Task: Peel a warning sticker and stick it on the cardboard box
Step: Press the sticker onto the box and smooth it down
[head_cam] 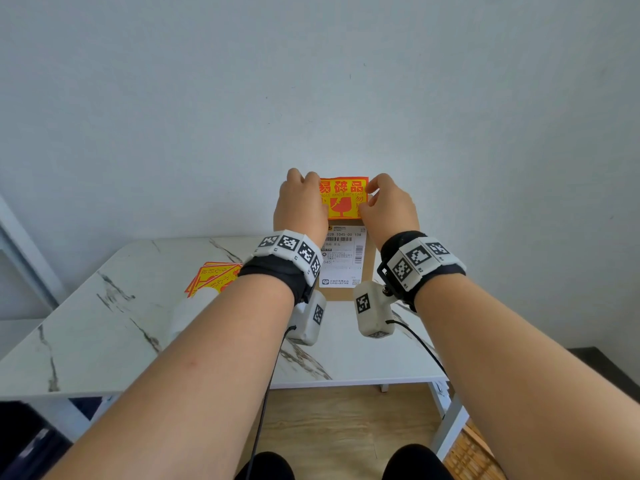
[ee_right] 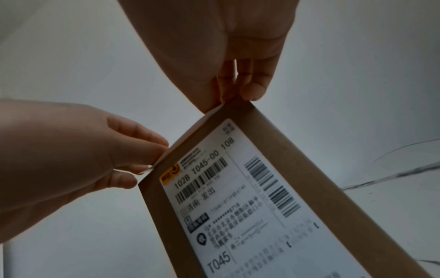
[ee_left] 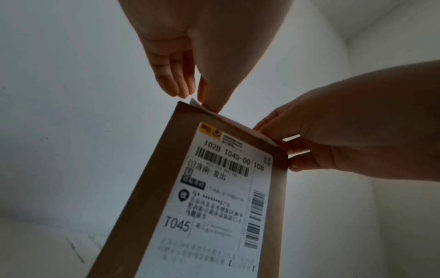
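A red and yellow warning sticker (head_cam: 343,198) is held flat over the top of the cardboard box (head_cam: 370,268), printed side toward me. The box stands upright on the table with a white shipping label (head_cam: 342,258) facing me. My left hand (head_cam: 313,199) pinches the sticker's left edge and my right hand (head_cam: 372,199) pinches its right edge. From the left wrist, the sticker (ee_left: 238,124) shows as a thin white strip along the box's (ee_left: 152,188) top edge, thumb and fingers pinching its corner. The right wrist view shows the same strip (ee_right: 185,140) held at both ends above the box (ee_right: 300,169).
A fanned stack of red and yellow stickers (head_cam: 212,274) lies on the marble-patterned table (head_cam: 104,323) left of the box, with a blurred white object (head_cam: 194,306) beside it. A plain wall rises close behind the box. Wooden floor lies below the table's front edge.
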